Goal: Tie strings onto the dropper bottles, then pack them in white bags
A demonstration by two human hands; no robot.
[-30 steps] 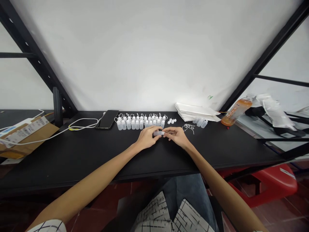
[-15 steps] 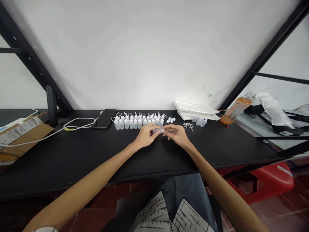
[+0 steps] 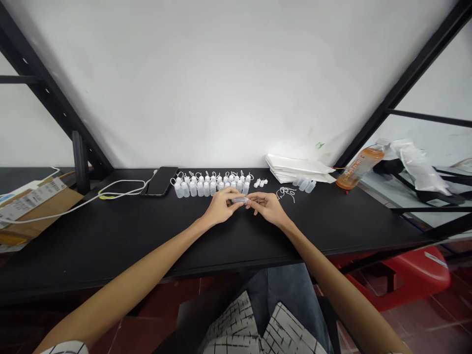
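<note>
Over the middle of the black table, my left hand [image 3: 221, 206] is closed around a small translucent squeeze bottle [image 3: 239, 199], which lies sideways between thumb and fingers. At the bottle's right end, the fingertips of my right hand [image 3: 270, 208] pinch its neck or a small part there; the fingers hide exactly what. Just behind my hands stand rows of small white-capped bottles [image 3: 207, 189], many with thin loops on top. Several white caps with thin needle tips [image 3: 260, 183] lie right of the rows. White looped strips [image 3: 286, 191] rest beyond my right hand.
Several capless bottles [image 3: 306, 184] lie near a stack of white paper [image 3: 298, 169]. At the left are a phone [image 3: 161, 181], a white cable [image 3: 121, 191] and a cardboard box [image 3: 40, 206]. An orange drink bottle [image 3: 360, 168] leans at the right. A red stool [image 3: 416, 275] stands below.
My right fingertips have moved slightly left and closer against the bottle's end. My left hand keeps its hold, and the things on the table look the same.
</note>
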